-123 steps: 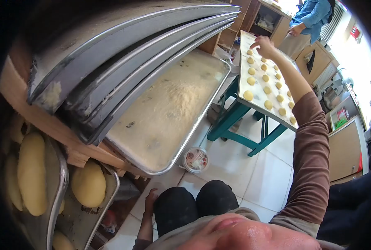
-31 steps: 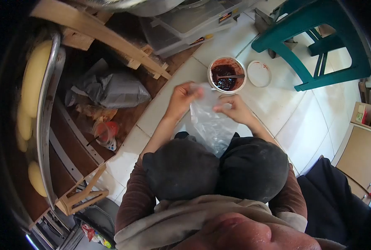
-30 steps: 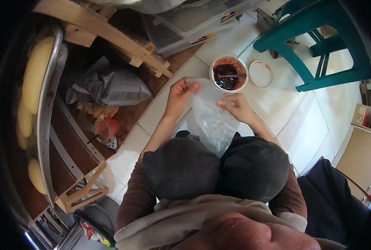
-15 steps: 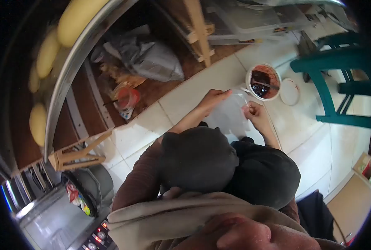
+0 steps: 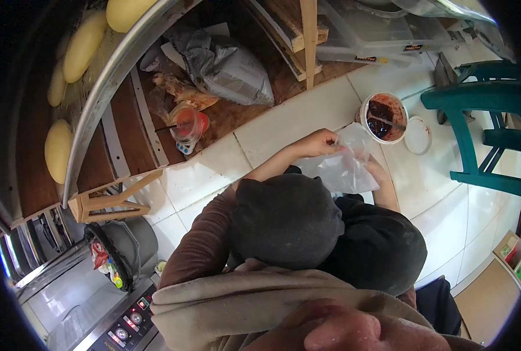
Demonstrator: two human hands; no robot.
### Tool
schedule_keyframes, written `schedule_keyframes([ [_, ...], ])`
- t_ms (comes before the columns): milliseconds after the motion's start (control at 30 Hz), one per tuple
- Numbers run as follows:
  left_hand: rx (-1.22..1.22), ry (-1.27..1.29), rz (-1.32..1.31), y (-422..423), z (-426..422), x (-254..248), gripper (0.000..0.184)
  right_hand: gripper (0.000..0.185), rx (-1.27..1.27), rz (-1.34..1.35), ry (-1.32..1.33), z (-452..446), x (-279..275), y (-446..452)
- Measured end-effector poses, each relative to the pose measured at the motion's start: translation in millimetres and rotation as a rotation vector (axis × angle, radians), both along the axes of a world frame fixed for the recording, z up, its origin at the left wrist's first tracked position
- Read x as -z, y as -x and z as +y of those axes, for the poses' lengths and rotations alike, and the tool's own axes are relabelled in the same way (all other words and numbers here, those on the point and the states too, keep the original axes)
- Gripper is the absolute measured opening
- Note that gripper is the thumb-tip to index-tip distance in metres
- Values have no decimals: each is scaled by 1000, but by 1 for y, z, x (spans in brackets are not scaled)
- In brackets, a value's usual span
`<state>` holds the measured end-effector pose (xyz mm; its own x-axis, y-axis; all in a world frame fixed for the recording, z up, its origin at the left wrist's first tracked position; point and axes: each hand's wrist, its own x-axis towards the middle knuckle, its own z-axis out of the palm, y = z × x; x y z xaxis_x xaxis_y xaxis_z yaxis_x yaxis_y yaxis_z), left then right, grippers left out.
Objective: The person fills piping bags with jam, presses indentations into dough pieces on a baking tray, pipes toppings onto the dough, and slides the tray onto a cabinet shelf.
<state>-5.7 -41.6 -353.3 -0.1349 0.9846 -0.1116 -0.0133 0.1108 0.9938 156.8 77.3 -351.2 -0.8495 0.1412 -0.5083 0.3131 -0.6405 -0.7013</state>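
Note:
A translucent white plastic bag (image 5: 351, 171) is spread in front of my bent knees. My left hand (image 5: 322, 143) pinches its upper edge with thumb and fingers. My right hand (image 5: 378, 172) is at the bag's right side, its fingers covered by the plastic; whether they are inside or behind it I cannot tell. Just beyond the bag, a white bucket (image 5: 383, 142) stands on the floor holding glossy dark red paste (image 5: 378, 111), with a flat utensil (image 5: 389, 123) lying in it. Its round white lid (image 5: 418, 136) lies beside it, smeared red.
A green plastic stool (image 5: 468, 102) stands at right. On the left wooden shelf are a plastic cup (image 5: 187, 124) and a silvery bag (image 5: 237, 70). Above, a metal tray rim (image 5: 105, 76) holds pale oval dough pieces (image 5: 58, 151). A machine panel (image 5: 129, 327) is lower left.
The bag has gone from held flat between both hands to puffed and crumpled, now covering my right fingers. My left hand has shifted slightly right and down. The whole view has shifted a little.

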Motion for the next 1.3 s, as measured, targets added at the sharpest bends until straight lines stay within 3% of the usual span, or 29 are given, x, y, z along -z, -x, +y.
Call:
schedule_keyframes([
  [67,-175,-66,464,-2,-1,1,32,20,-29,-19,-243,3,0,2],
  [167,-584,214,717,17,-5,-40,38,11,4,-146,-752,9,-8,9],
  [233,-294,377,505,7,-3,-64,41,6,112,-218,-1178,0,-27,18],
  [300,-26,448,289,-16,-2,-54,37,7,125,68,-1327,-19,-40,28],
  [333,-107,329,84,-25,-4,-33,34,8,132,219,-1400,-26,-45,32],
  [400,-256,83,-324,-33,-5,-17,28,10,211,154,-1030,-32,-35,31],
  [433,-313,235,-610,-29,-7,-30,22,10,301,121,-774,-30,-32,31],
  [500,-294,245,-774,-10,-15,-8,21,12,463,19,-285,-24,-24,25],
  [600,-434,333,-1382,10,-17,-7,13,19,681,-148,417,-11,-6,12],
  [667,-490,210,-1660,17,-18,2,11,28,463,10,286,-8,45,-6],
  [700,-527,145,-1794,19,-19,5,9,29,356,88,390,-6,35,-5],
  [733,-576,173,-1681,20,-17,-6,9,30,242,166,491,-4,21,-1],
  [767,-625,197,-1566,19,-16,-17,8,35,80,10,245,-6,6,3],
  [867,-543,385,-1199,27,-14,-4,10,30,-9,115,-634,-14,-18,16],
  [967,-433,515,-743,16,-5,-14,15,18,46,11,-341,-12,-31,24],
  [1000,-407,536,-577,9,-4,-21,17,13,217,14,-127,-6,-27,21],
  [1067,-124,427,-539,7,-10,-23,20,8,555,28,307,8,-18,13],
  [1100,17,371,-518,9,-12,-24,21,11,645,-101,351,6,-33,16],
  [1200,198,580,-400,21,-14,-8,24,8,543,139,761,11,4,-4],
  [1300,-285,457,-1153,10,-10,-27,17,12,601,-210,410,5,3,-1],
])
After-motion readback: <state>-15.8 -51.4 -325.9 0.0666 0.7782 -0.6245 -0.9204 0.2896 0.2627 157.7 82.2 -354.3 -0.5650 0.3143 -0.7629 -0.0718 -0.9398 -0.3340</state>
